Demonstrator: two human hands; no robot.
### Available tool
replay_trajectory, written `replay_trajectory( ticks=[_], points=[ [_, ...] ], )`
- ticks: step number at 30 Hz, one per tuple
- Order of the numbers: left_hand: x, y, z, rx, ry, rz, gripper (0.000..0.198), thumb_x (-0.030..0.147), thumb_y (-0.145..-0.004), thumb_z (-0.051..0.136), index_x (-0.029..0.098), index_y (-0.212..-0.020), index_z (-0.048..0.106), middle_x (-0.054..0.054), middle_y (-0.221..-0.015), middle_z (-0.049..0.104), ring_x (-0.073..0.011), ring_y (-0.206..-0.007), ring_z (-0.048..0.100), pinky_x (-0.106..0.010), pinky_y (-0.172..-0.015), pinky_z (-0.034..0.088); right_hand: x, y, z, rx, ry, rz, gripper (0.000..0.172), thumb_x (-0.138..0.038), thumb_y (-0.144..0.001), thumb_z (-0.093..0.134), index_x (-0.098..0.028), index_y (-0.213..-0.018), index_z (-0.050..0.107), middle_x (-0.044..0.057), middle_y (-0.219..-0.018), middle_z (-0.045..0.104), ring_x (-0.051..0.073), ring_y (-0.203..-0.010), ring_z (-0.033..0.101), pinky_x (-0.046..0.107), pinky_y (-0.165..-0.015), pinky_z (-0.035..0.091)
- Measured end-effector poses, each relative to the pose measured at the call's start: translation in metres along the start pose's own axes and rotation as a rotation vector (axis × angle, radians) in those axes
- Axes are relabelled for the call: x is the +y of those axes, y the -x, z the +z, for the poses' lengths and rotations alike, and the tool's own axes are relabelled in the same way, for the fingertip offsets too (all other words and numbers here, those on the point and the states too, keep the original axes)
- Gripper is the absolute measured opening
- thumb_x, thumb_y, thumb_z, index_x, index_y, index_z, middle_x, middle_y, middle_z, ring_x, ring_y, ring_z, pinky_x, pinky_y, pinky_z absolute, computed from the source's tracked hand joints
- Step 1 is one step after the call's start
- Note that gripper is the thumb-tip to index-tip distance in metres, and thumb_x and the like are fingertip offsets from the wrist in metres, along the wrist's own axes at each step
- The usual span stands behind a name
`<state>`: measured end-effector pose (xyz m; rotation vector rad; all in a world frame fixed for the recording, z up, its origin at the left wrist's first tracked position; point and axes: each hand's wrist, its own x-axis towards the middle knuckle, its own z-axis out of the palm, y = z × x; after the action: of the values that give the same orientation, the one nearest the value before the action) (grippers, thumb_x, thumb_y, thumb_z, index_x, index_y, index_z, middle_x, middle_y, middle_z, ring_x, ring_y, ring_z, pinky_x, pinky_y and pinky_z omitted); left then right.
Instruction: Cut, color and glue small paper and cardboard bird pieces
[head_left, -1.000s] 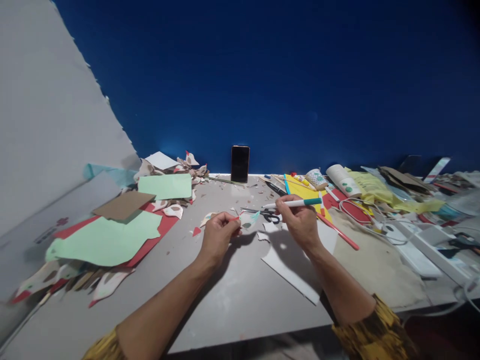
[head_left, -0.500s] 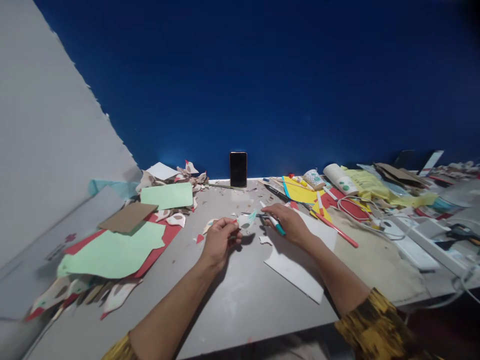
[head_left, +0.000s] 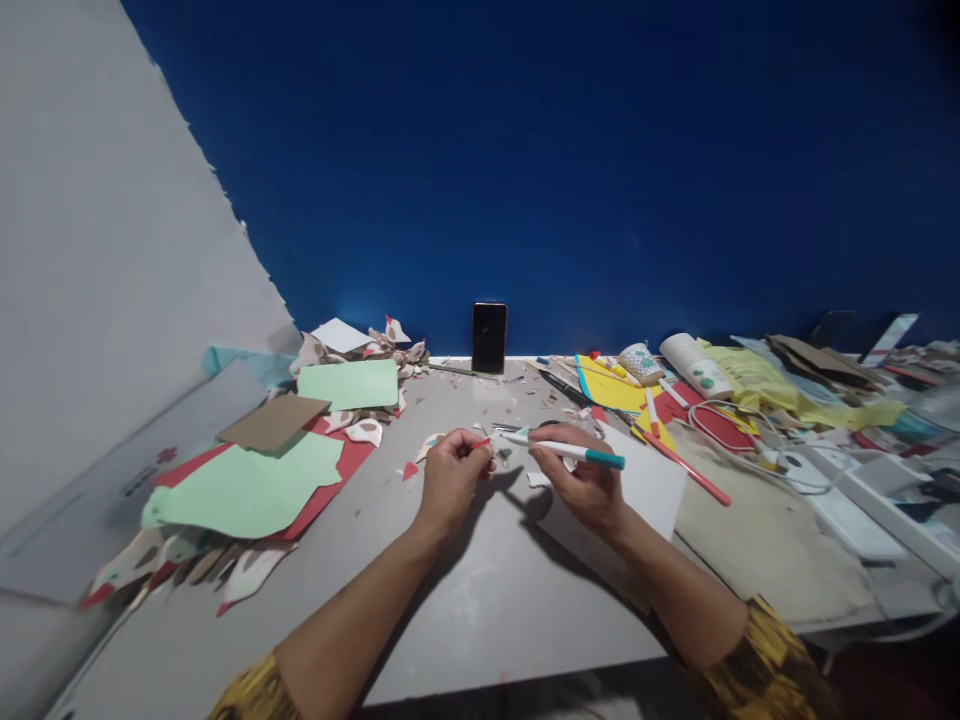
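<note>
My left hand (head_left: 455,475) pinches a small paper cutout (head_left: 504,451) by its red tip, just above the grey table. In my right hand (head_left: 581,478) is a white pen with a teal end (head_left: 574,452), its tip pointing left at the cutout. The cutout is pale with green marks, partly hidden between the hands. Below my right forearm lies a white sheet (head_left: 649,480). A small red paper piece (head_left: 409,470) rests on the table left of my left hand.
A phone (head_left: 489,338) stands against the blue wall. Green sheets (head_left: 255,490), a brown card (head_left: 274,422) and paper cutouts are piled at left. At right lie a red pen (head_left: 694,474), yellow paper (head_left: 611,387), cups (head_left: 694,365), a cable and a white tray.
The pen in my right hand has swung from pointing up-left to nearly level, with its tip now at the cutout. The view has shifted slightly left.
</note>
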<state>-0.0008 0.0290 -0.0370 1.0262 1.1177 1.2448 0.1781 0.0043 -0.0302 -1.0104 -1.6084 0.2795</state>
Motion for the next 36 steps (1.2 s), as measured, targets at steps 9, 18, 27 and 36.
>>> replay_trajectory(
  ticks=[9,18,27,36],
  points=[
    [0.0034,0.0024,0.0005,-0.018,-0.099,0.078,0.016,0.029,-0.069,0.073,0.019,-0.062,0.062,0.000,-0.058,0.061,-0.0124,-0.057,0.055,-0.025,-0.057,0.044,0.0023,0.0016,0.0024,-0.083,-0.014,-0.143,0.010,-0.021,-0.095,0.067,-0.020,-0.103,0.074,0.006,-0.086,0.075,0.017,-0.068,0.067,0.030,-0.063,0.053],
    [-0.0004,-0.0003,0.0015,0.001,-0.080,0.026,0.013,0.025,-0.068,0.071,0.019,-0.062,0.061,0.000,-0.056,0.061,-0.0129,-0.055,0.054,-0.026,-0.055,0.043,0.0016,-0.0001,0.0006,-0.021,0.065,-0.161,0.010,-0.023,-0.096,0.066,-0.020,-0.101,0.074,0.006,-0.084,0.076,0.015,-0.060,0.065,0.030,-0.059,0.053],
    [0.0018,0.0032,0.0014,-0.007,-0.089,0.047,0.014,0.024,-0.068,0.072,0.018,-0.059,0.062,0.000,-0.056,0.060,-0.0129,-0.055,0.054,-0.026,-0.055,0.043,0.0050,0.0008,0.0026,0.012,0.038,-0.134,0.008,-0.022,-0.094,0.068,-0.020,-0.099,0.074,0.006,-0.085,0.077,0.017,-0.068,0.070,0.029,-0.062,0.055],
    [-0.0006,0.0016,0.0003,-0.010,-0.109,0.040,0.013,0.027,-0.067,0.071,0.020,-0.060,0.062,0.000,-0.055,0.059,-0.0140,-0.057,0.054,-0.026,-0.055,0.044,0.0050,0.0003,0.0012,0.024,0.045,-0.133,0.008,-0.023,-0.095,0.068,-0.020,-0.099,0.074,0.006,-0.085,0.077,0.018,-0.070,0.071,0.030,-0.064,0.057]
  ],
)
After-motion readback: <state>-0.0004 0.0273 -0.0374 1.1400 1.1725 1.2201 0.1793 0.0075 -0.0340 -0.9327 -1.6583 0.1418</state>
